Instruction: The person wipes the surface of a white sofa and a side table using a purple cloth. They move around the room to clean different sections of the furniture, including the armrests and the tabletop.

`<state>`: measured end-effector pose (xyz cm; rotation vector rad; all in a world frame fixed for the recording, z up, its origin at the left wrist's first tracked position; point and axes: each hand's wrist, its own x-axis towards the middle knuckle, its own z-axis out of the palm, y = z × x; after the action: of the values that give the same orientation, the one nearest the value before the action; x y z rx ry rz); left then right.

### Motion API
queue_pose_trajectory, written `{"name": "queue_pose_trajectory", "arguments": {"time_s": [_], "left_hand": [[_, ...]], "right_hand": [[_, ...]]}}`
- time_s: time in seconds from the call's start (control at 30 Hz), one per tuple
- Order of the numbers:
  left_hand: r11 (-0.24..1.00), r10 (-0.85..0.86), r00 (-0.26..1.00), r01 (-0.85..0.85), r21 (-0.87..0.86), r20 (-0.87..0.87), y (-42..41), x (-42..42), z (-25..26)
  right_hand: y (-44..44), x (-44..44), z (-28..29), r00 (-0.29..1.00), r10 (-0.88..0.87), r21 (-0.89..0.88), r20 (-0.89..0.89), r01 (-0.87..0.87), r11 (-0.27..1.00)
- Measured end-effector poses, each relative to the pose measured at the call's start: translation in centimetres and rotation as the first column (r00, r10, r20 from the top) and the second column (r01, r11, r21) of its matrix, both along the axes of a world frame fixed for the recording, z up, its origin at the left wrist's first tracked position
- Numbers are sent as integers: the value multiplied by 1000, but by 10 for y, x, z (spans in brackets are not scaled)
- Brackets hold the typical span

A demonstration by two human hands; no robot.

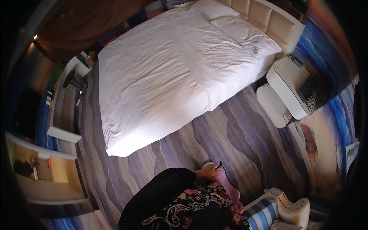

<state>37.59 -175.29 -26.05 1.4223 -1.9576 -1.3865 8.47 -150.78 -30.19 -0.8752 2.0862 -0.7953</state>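
Observation:
Near the bottom middle, my left hand [209, 171] is closed on the upper edge of a pink cloth [228, 184] with a dark trim. The cloth hangs down beside my floral black garment. Only a small part of my right hand [240, 207] shows, at the cloth's lower end next to the armchair; its grip is mostly hidden. In front of me stands a large bed with a wrinkled white duvet [172, 86] and white pillows [250, 34] against a padded headboard [257, 18].
A white nightstand [283, 80] holding a dark rack and cables stands right of the bed. A studded armchair [297, 205] with a striped cushion [263, 214] is at lower right. Along the left are a white desk [63, 135], a stool [76, 83] and an open cabinet [51, 191]. Wavy-patterned carpet [207, 138] covers the floor.

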Motion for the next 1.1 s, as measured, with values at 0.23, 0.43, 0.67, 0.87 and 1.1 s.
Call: {"name": "queue_pose_trajectory", "arguments": {"time_s": [0.23, 0.43, 0.67, 0.87, 1.1], "left_hand": [[990, 106, 994, -104, 95, -20, -20, -14, -19], [941, 208, 976, -216, 260, 59, -19, -38, -13], [900, 283, 958, -252, 355, -37, -44, -106, 14], [917, 321, 945, -293, 270, -65, -58, -185, 26], [935, 314, 948, -318, 157, 51, -87, -220, 51]], "right_hand": [[-43, -54, -30, 995, 75, -17, 71, -74, 997], [-87, -105, -45, 978, 174, 61, 114, -182, 981], [-179, -153, 38, 960, 255, 106, 118, -268, 958], [-193, -230, 25, 958, 287, 293, 17, -280, 914], [-231, -262, 52, 950, 286, 227, 123, -307, 924]]}}
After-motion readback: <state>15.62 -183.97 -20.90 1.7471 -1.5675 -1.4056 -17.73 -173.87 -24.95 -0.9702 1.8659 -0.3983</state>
